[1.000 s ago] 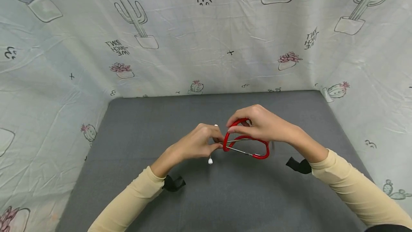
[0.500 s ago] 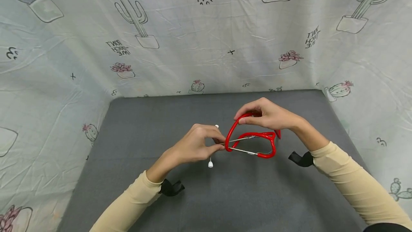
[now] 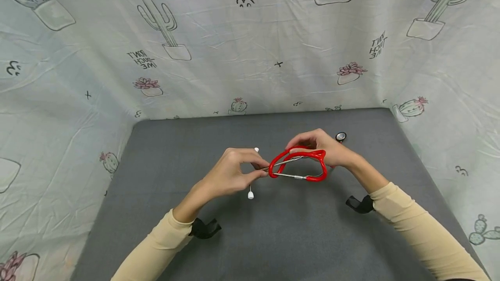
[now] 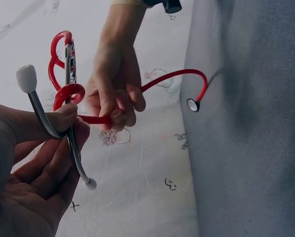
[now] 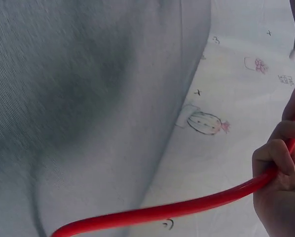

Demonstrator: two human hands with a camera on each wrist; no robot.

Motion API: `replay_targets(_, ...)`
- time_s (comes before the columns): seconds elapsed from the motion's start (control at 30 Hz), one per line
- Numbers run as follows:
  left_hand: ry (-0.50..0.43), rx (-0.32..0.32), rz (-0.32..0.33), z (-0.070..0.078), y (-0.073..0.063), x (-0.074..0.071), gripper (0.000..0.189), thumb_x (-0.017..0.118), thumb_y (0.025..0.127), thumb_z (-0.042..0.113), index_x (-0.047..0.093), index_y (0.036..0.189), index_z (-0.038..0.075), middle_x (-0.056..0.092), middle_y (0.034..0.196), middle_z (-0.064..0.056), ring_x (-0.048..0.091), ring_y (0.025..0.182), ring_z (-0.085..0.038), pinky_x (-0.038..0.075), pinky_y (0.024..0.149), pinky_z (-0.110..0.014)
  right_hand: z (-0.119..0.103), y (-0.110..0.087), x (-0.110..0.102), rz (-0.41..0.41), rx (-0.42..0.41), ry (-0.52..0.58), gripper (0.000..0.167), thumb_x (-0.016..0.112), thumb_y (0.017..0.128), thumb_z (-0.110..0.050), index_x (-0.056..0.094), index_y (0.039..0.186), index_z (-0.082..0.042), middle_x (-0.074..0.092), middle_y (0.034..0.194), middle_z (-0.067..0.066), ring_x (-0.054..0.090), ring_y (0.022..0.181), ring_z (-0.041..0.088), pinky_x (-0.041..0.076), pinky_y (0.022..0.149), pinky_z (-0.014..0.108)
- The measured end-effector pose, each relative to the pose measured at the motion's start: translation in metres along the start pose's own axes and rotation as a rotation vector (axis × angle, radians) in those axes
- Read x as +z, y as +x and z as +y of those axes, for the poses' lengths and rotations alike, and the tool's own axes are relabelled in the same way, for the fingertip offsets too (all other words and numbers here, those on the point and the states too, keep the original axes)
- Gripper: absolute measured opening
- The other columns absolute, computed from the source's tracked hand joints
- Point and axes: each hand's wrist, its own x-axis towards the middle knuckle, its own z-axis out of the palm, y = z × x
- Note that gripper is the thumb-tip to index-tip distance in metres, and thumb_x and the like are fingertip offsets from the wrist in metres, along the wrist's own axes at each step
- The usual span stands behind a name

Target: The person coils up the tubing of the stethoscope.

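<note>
A stethoscope point(image 3: 321, 171) with red tubing and metal ear tubes is held above the grey surface. My left hand point(image 3: 234, 172) pinches the metal ear tubes near the white ear tips point(image 4: 26, 79). Just beside those fingers the red tube loops around the metal tubes. My right hand point(image 3: 322, 144) grips the red tubing point(image 5: 206, 202) with curled fingers, to the right of that loop. Beyond the right hand the tube runs on and bends down to the round chest piece point(image 4: 193, 104), which hangs at its end.
Grey cloth point(image 3: 250, 237) covers the table below the hands. A pale curtain point(image 3: 218, 34) with cactus drawings rises behind and at both sides. Black straps point(image 3: 205, 228) hang at both wrists.
My right hand first moved up and right with the tubing, then came back down a little. The chest piece now shows behind the right hand. The left hand shifted slightly left.
</note>
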Motion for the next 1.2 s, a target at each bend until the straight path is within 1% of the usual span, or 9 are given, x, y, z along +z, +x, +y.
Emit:
replay_targets(0.13,-0.001,-0.008,0.025,-0.001,-0.001,-0.001,0.015,0.089,0.088,0.003,0.086,0.1,0.009,0.082,0.091,0.002,0.073,0.081,-0.003,0.06,0.109,-0.04,0.007,-0.007,0.009,0.058,-0.056,-0.037,0.022,0.071,0.101,0.002,0.077,0.121,-0.003,0.081,0.111,-0.005,0.076,0.1,0.02,0.062,0.089,0.027)
replay_targets(0.2,-0.008,-0.013,0.041,-0.001,-0.002,-0.002,0.015,0.089,0.088,0.003,0.086,0.1,0.01,0.082,0.09,0.003,0.072,0.081,-0.003,0.057,0.114,-0.041,0.01,-0.011,0.014,0.097,-0.069,-0.066,0.022,0.072,0.1,0.002,0.077,0.121,-0.004,0.081,0.109,-0.001,0.075,0.097,0.017,0.062,0.084,0.027)
replay_targets(0.37,-0.022,-0.033,0.097,-0.003,-0.002,-0.003,0.016,0.089,0.087,0.002,0.087,0.1,0.011,0.082,0.09,0.001,0.074,0.082,-0.005,0.062,0.102,-0.038,0.012,-0.019,0.031,0.196,-0.062,-0.115,0.018,0.076,0.099,-0.002,0.08,0.116,-0.005,0.081,0.099,0.014,0.072,0.083,0.006,0.06,0.073,0.024)
replay_targets(0.6,-0.007,-0.102,0.181,-0.004,-0.001,-0.007,0.016,0.089,0.088,0.002,0.086,0.102,0.01,0.083,0.093,-0.001,0.075,0.084,-0.01,0.065,0.095,-0.039,0.007,-0.024,0.06,0.321,-0.103,-0.109,0.017,0.077,0.097,0.002,0.078,0.112,-0.006,0.075,0.092,0.009,0.057,0.069,0.0,0.053,0.065,0.02)
replay_targets(0.67,-0.015,-0.125,0.195,-0.005,0.0,-0.007,0.016,0.089,0.088,0.003,0.086,0.103,0.009,0.083,0.094,-0.001,0.075,0.085,-0.011,0.066,0.089,-0.039,0.005,-0.025,0.068,0.365,-0.13,-0.145,0.018,0.078,0.096,0.003,0.079,0.111,-0.007,0.075,0.087,0.006,0.053,0.063,-0.001,0.05,0.059,0.019)
replay_targets(0.73,-0.018,-0.145,0.207,-0.006,0.0,-0.008,0.016,0.089,0.088,0.003,0.086,0.103,0.009,0.083,0.094,-0.002,0.076,0.085,-0.011,0.066,0.088,-0.041,0.003,-0.025,0.074,0.407,-0.176,-0.197,0.02,0.08,0.094,0.003,0.079,0.11,-0.007,0.076,0.089,0.005,0.055,0.064,-0.001,0.05,0.058,0.018)
replay_targets(0.87,-0.003,-0.173,0.228,-0.007,0.001,-0.009,0.015,0.089,0.089,0.004,0.086,0.102,0.008,0.083,0.096,-0.002,0.076,0.087,-0.012,0.066,0.087,-0.037,0.001,-0.026,0.086,0.48,-0.269,-0.316,0.026,0.083,0.089,0.006,0.078,0.112,-0.007,0.076,0.087,0.002,0.044,0.058,-0.001,0.042,0.052,0.015)
replay_targets(1.0,0.007,-0.191,0.246,-0.008,0.004,-0.01,0.013,0.089,0.089,0.005,0.086,0.101,0.008,0.084,0.096,-0.002,0.077,0.087,-0.012,0.065,0.085,-0.031,-0.001,-0.025,0.095,0.522,-0.33,-0.404,0.014,0.079,0.099,-0.012,0.077,0.111,-0.005,0.075,0.091,0.003,0.045,0.059,0.006,0.04,0.054,0.015)
replay_targets(1.2,0.024,-0.216,0.293,-0.013,0.007,-0.015,0.013,0.089,0.088,0.004,0.086,0.099,0.007,0.084,0.095,-0.003,0.077,0.087,-0.013,0.064,0.083,-0.029,-0.001,-0.025,0.102,0.548,-0.394,-0.482,0.037,0.064,0.109,-0.036,0.077,0.112,-0.002,0.074,0.091,0.003,0.048,0.062,0.009,0.041,0.055,0.014)
